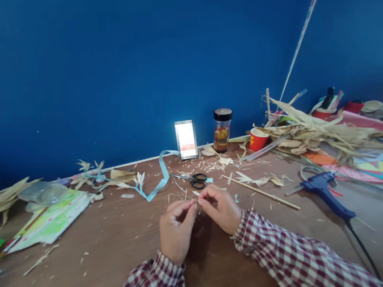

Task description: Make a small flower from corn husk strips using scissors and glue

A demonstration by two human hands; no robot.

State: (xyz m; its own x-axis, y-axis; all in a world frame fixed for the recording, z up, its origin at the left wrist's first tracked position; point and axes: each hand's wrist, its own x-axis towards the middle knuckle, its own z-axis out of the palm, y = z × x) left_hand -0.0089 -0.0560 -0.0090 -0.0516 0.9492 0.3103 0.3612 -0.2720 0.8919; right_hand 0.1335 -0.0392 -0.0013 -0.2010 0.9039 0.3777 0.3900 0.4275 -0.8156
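My left hand (176, 229) and my right hand (220, 207) meet fingertip to fingertip over the brown table (122, 263), both in red-and-white checked sleeves. Each pinches one small thin piece between thumb and fingers; it is too small to name. Black-handled scissors (196, 180) lie just beyond my hands. A light blue ribbon (161, 177) curls to their left. A thin wooden stick (262, 193) lies to the right of my right hand.
A blue glue gun (325, 190) with a black cord lies at the right. A pile of dry husks (316, 135), a red cup (257, 138) and a black-lidded jar (222, 130) stand at the back. Printed sheets (50, 221) and husk scraps cover the left.
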